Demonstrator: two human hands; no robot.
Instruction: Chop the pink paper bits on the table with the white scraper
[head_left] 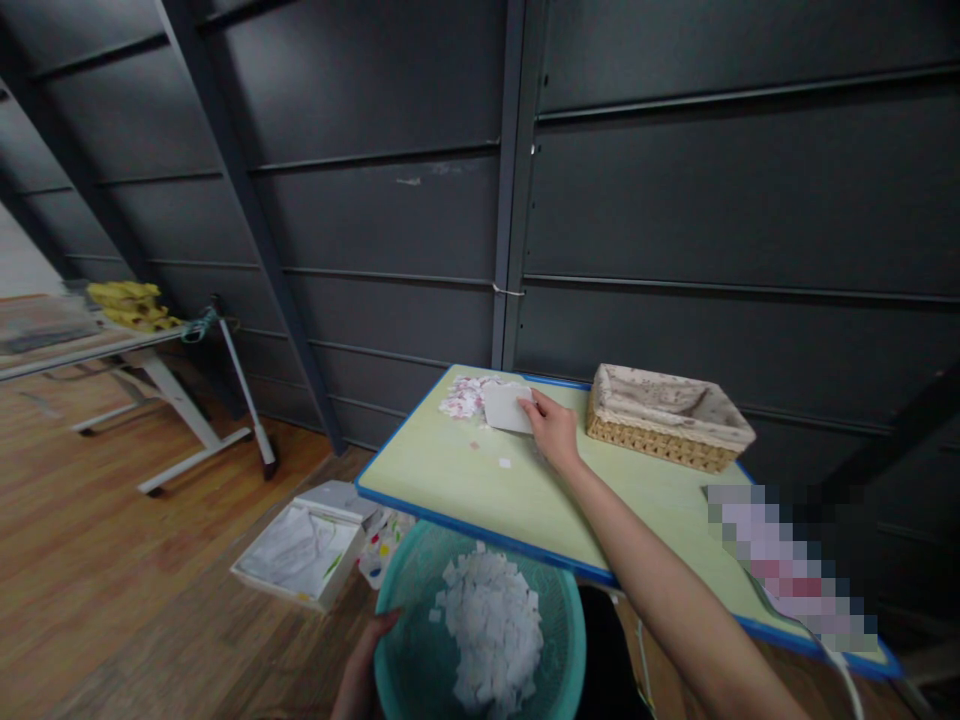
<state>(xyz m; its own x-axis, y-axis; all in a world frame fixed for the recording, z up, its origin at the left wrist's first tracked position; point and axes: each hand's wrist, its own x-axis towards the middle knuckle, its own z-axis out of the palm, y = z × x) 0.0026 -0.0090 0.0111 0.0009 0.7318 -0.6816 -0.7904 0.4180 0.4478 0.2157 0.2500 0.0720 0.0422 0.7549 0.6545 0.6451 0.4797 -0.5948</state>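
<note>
My right hand [553, 428] grips a flat white card with rounded corners [508, 408], held at the edge of a pile of small paper pieces [463, 396] on the pale green tabletop [427, 450]. Two loose bits, one pinkish and one white [505, 463], lie nearer the front edge. My left hand [375, 640] holds the left rim of a teal plastic basket [577, 640] below the table's front edge. Inside the basket is a heap of small white paper squares [491, 625]. Most of the left hand's fingers are hidden behind the basket wall.
A woven basket with a cloth lining [667, 420] stands at the table's back right. Beyond it, nearer me, lies a pixelated object with a cable [795, 580]. An open white box [300, 550] sits on the floor at left. Dark wall panels [390, 230] rise behind the table.
</note>
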